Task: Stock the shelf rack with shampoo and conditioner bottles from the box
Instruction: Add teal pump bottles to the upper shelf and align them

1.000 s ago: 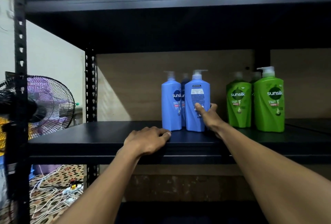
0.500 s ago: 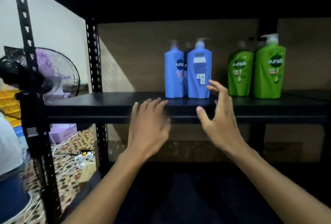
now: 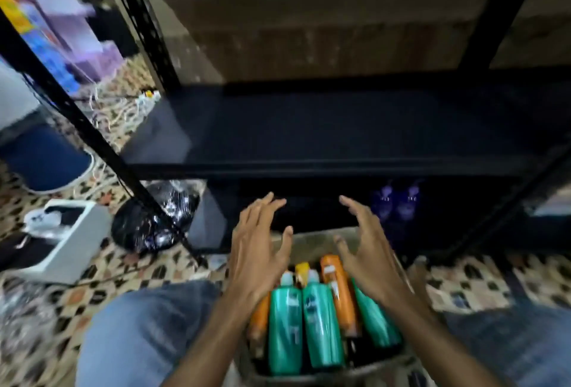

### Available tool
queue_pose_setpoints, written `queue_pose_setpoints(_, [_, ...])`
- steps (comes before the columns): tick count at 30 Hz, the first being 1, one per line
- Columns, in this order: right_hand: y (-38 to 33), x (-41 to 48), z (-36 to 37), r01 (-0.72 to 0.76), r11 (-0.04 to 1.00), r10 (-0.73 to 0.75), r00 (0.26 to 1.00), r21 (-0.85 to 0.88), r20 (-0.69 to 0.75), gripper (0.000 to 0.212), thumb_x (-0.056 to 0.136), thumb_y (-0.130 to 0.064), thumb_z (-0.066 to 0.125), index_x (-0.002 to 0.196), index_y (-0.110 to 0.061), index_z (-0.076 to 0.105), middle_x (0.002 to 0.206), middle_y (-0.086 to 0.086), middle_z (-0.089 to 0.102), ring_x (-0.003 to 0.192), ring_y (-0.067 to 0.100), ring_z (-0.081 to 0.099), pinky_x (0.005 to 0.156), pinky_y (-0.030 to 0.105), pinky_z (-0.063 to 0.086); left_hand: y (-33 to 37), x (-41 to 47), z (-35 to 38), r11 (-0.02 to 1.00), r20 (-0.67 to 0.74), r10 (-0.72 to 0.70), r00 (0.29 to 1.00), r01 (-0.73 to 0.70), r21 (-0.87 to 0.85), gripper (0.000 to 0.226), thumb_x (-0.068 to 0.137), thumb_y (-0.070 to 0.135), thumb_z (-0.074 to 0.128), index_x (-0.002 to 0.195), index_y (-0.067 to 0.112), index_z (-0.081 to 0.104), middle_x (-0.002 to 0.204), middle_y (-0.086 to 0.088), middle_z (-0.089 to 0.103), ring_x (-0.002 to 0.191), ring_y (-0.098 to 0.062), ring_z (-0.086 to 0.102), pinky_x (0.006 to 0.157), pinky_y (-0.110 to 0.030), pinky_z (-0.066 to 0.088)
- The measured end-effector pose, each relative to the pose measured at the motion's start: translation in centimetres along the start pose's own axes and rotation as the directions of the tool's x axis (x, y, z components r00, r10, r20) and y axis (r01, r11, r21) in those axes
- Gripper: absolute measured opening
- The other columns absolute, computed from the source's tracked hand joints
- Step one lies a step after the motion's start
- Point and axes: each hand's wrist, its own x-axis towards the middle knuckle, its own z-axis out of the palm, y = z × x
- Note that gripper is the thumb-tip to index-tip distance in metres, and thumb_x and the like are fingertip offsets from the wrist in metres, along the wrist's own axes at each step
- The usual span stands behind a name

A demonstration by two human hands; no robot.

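The left hand (image 3: 259,250) and right hand (image 3: 367,253) are held released, with fingers spread and nothing grasped, just above the box (image 3: 309,380). Teal bottles (image 3: 285,325) and orange bottles (image 3: 338,291) are packed side by side in the box, which is positioned in front of the shelf rack (image 3: 309,133).

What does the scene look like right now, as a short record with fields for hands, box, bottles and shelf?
left hand: open, fingers spread, above the box, holding nothing
right hand: open, fingers spread, above the box, holding nothing
box: on the floor in front of the rack
contents: teal bottles and orange bottles, packed side by side
shelf: black, beyond the hands
below it: blurred purple bottles
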Motion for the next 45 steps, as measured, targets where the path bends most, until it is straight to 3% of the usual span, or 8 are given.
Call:
queue_pose_setpoints(3, [4.4,-2.0,3.1,-0.148,0.987,0.153,0.985,-0.064,0.081,0.066,0.084,-0.009,0.070,0.144,-0.024,0.046,0.143,-0.004,0.051,0.131,0.014,0.043,0.112,0.010,0.017,-3.9,-3.5,3.8,0.986,0.150,-0.151,0.977,0.138,0.093,0.056,0.088,0.044,0.048,0.140,0.025,0.053,0.147,0.001,0.051,0.138,-0.026,0.042,0.115,-0.045,0.037])
queue_pose_setpoints(8, [10.7,-5.6,8.1,-0.379,0.916,0.400,0.888,-0.128,0.229,0.065,0.089,-0.019,0.067,0.146,-0.029,0.039,0.143,-0.002,0.048,0.130,0.023,0.046,0.108,0.037,0.038,-7.9,-7.7,9.2,0.914,0.342,-0.401,0.850,0.345,0.213,0.060,0.087,0.052,0.041,0.140,0.025,0.051,0.140,-0.003,0.055,0.130,-0.031,0.048,0.111,-0.046,0.038])
queue_pose_setpoints(15, [14.5,-10.9,12.4,-0.621,0.754,0.648,0.652,-0.213,0.393,0.075,0.085,-0.021,0.072,0.151,-0.023,0.035,0.145,0.010,0.044,0.133,0.032,0.046,0.109,0.042,0.041,-10.9,-11.6,14.3,0.861,0.536,-0.501,0.679,0.453,0.231,0.068,0.094,0.040,0.061,0.152,0.035,0.026,0.162,0.003,0.028,0.148,-0.024,0.031,0.116,-0.052,0.037])
queue_pose_setpoints(24, [14.5,-10.4,14.8,-0.658,0.657,0.751,0.532,-0.368,0.391,0.105,0.067,-0.055,0.085,0.149,-0.018,0.033,0.142,0.011,0.039,0.133,0.032,0.041,0.111,0.042,0.039,-11.9,-12.0,17.4,0.721,0.459,-0.683,0.568,0.625,0.300,0.121,0.060,0.055,0.085,0.151,0.041,0.006,0.154,-0.002,0.030,0.142,-0.032,0.033,0.108,-0.060,0.041])
queue_pose_setpoints(27, [13.9,-11.1,15.3,-0.653,0.653,0.757,0.544,-0.385,0.361,0.100,0.066,-0.047,0.089,0.143,-0.017,0.032,0.139,0.010,0.038,0.132,0.031,0.039,0.107,0.041,0.039,-12.8,-12.5,18.0,0.694,0.477,-0.704,0.527,0.654,0.302,0.112,0.054,0.063,0.079,0.144,0.038,0.018,0.142,-0.006,0.038,0.133,-0.033,0.043,0.105,-0.055,0.045])
queue_pose_setpoints(33, [12.9,-12.2,15.5,-0.727,0.622,0.772,0.508,-0.291,0.382,0.094,0.066,-0.033,0.091,0.131,-0.026,0.024,0.134,0.005,0.056,0.122,0.031,0.058,0.097,0.046,0.052,-11.8,-13.4,17.3,0.703,0.490,-0.677,0.550,0.680,0.208,0.105,0.070,0.031,0.089,0.149,0.031,0.020,0.150,-0.002,0.036,0.138,-0.025,0.041,0.113,-0.048,0.041])
queue_pose_setpoints(38, [13.6,-10.8,15.2,-0.707,0.594,0.795,0.443,-0.384,0.414,0.107,0.064,-0.034,0.094,0.143,-0.013,0.025,0.133,0.012,0.057,0.122,0.034,0.057,0.096,0.042,0.050,-11.7,-12.6,17.1,0.720,0.592,-0.649,0.477,0.638,0.274,0.097,0.070,0.041,0.089,0.149,0.027,0.032,0.143,0.000,0.047,0.134,-0.023,0.047,0.109,-0.039,0.041])
queue_pose_setpoints(45, [13.8,-10.2,14.4,-0.725,0.575,0.803,0.411,-0.380,0.432,0.107,0.057,-0.041,0.096,0.138,-0.015,0.032,0.126,0.007,0.059,0.117,0.031,0.060,0.091,0.039,0.053,-11.8,-13.0,16.9,0.760,0.645,-0.602,0.471,0.585,0.282,0.106,0.068,0.059,0.084,0.147,0.031,0.019,0.134,-0.002,0.060,0.118,-0.025,0.061,0.100,-0.045,0.051])
